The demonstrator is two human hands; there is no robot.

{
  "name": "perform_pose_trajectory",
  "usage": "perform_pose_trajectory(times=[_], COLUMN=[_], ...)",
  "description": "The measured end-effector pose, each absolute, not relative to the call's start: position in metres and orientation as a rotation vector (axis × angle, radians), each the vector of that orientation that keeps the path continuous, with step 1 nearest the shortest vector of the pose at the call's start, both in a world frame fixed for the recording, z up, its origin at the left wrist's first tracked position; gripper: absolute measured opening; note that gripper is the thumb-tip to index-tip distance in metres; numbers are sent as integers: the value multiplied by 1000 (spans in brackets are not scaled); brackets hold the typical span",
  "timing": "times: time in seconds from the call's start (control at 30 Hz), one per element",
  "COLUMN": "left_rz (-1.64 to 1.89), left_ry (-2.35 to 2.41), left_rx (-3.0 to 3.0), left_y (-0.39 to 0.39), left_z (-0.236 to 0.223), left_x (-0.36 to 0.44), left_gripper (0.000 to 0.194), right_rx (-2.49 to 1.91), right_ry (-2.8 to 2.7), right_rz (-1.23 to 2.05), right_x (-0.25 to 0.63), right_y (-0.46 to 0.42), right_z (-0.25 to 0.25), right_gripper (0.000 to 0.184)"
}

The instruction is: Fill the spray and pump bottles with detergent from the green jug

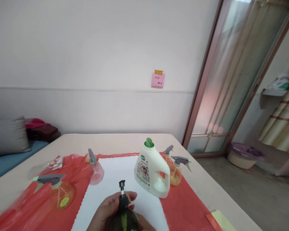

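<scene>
A dark, see-through pump bottle (pixel 124 221) with a black pump head stands at the bottom centre, cut off by the lower edge. My left hand (pixel 108 207) is closed around its neck and upper left side, fingertips showing behind the neck. Low on the bottle's right side, my right hand (pixel 145 223) rests against it, mostly out of frame. Just beyond to the right, a white detergent jug (pixel 144 170) stands upright with a green spout showing at its mouth. Beneath them lies a white sheet (pixel 115 170).
A red plastic sheet (pixel 183 205) covers the table (pixel 125 141). Spray bottles stand around: orange (pixel 62 194) and pink (pixel 96 173) at left, yellow (pixel 175 175) and orange (pixel 167 158) behind the jug. A clear plastic package (pixel 47 165) lies left; sticky notes (pixel 223 219) lie near right.
</scene>
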State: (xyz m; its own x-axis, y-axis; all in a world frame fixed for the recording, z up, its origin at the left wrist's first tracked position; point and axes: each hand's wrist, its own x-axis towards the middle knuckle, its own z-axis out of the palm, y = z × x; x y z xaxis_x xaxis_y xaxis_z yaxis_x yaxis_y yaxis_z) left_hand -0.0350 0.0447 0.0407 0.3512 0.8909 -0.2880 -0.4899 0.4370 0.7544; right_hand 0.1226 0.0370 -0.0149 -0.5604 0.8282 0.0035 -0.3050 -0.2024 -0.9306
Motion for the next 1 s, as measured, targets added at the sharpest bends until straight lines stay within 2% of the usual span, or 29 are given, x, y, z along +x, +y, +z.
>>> perform_pose_trajectory(times=[0.07,0.13,0.27,0.37,0.5,0.7,1.0], left_rz=[974,1014,1104,1163,1163,1102,978], left_ry=[791,836,965,1000,1040,1111,793], left_rx=[675,774,906,851,812,1004,769], left_y=[50,59,73,76,72,65,54], left_z=[38,31,11,-1,-1,18,28], left_x=[-37,-39,-39,-35,-30,-31,-32], left_gripper=[44,45,46,47,53,41,43], right_rx=[-719,-939,-1399,-1438,-1483,-1499,-1146], right_ry=[-1322,-1401,-1567,-1621,-1630,-1627,-1558], right_rz=[1784,1605,1099,960,976,1175,1494], right_x=[123,124,122,117,113,117,124], right_y=[40,41,37,36,39,39,32], right_z=[-14,-15,-24,-32,-32,-17,18], right_gripper=[82,85,63,53,56,64,60])
